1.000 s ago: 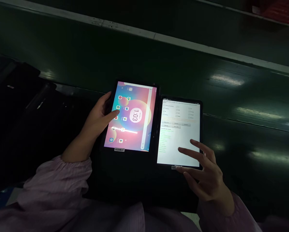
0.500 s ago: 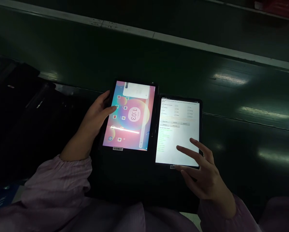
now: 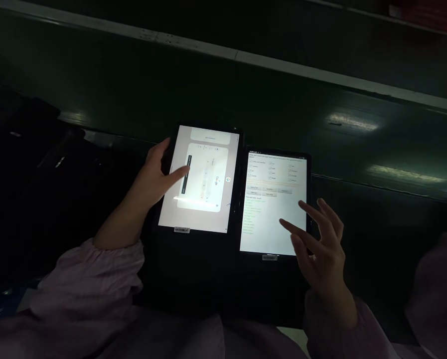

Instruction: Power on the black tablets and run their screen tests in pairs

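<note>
Two lit tablets lie side by side on a dark surface. My left hand [image 3: 154, 172] grips the left tablet [image 3: 204, 217] at its left edge, with the thumb over the screen and the other fingers partly hidden at the side. This screen shows recent-app cards on a pale background, turned sideways. My right hand [image 3: 322, 247] is open, fingers apart, over the lower right of the right tablet [image 3: 260, 239]. Its index fingertip is at the screen; whether it touches I cannot tell. That screen shows tick boxes, grey buttons and green text lines. A small label [image 3: 270, 258] sits at its lower edge.
A pale strip [image 3: 193, 42] runs across the dark green surface behind the tablets. Dark, poorly lit objects [image 3: 17, 119] stand at the left. Something red [image 3: 438, 15] is at the top right corner. A purple sleeve-like cloth [image 3: 438, 294] shows at the right edge.
The left tablet's screen went from a home screen with a clock to app cards. My right hand lifted off the lower edge of the right tablet, uncovering its label, and shifted slightly up and right.
</note>
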`<act>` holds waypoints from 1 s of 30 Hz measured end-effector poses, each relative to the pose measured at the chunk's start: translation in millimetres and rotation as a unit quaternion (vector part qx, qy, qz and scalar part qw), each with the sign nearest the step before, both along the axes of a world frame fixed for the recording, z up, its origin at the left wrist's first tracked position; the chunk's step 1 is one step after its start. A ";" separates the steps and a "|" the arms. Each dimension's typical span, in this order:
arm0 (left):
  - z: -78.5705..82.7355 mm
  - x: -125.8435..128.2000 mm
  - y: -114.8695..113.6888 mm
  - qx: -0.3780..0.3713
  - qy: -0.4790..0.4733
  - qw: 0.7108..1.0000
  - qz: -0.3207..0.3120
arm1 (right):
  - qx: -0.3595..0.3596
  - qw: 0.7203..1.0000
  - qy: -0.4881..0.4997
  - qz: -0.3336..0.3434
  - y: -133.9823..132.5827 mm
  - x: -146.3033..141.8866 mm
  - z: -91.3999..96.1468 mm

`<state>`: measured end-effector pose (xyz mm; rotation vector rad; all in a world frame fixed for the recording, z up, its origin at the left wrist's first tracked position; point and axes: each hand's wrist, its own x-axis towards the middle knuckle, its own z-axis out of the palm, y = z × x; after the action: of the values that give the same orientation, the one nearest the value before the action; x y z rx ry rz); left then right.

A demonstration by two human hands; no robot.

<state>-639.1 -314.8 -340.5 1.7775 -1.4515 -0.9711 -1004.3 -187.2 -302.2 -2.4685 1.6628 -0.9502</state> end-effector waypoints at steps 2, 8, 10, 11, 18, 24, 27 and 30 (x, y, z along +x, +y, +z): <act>4.1 7.1 10.5 0.057 -0.037 0.997 -0.022 | -0.014 1.000 -0.017 -0.009 -0.1 -1.3 2.0; 9.3 12.2 31.6 0.098 0.019 0.994 -0.033 | -0.011 0.998 -0.053 -0.016 0.5 -5.5 6.5; 7.7 6.3 23.0 0.067 0.048 0.997 -0.005 | -0.004 0.998 -0.059 -0.010 0.5 -5.7 6.3; 6.5 3.8 17.9 0.055 0.048 0.997 0.009 | -0.002 0.998 -0.063 -0.008 0.5 -5.8 6.0; -1.8 19.7 28.0 0.074 0.010 0.993 -0.089 | -0.010 0.998 -0.056 -0.007 -1.4 -8.5 3.3; 1.8 10.9 27.9 0.009 0.075 0.997 -0.026 | -0.009 0.999 -0.044 -0.006 -3.2 -7.9 3.1; 6.3 2.4 16.7 0.030 0.048 0.998 -0.004 | -0.015 0.999 -0.044 -0.027 -4.2 -9.8 2.5; 7.0 7.5 15.1 0.081 0.038 0.995 -0.033 | -0.023 0.997 -0.043 -0.057 -5.4 -12.6 0.8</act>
<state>-631.7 -299.7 -333.5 1.7945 -1.4265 -1.2071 -1016.8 -192.6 -301.4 -2.3447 1.7888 -1.1017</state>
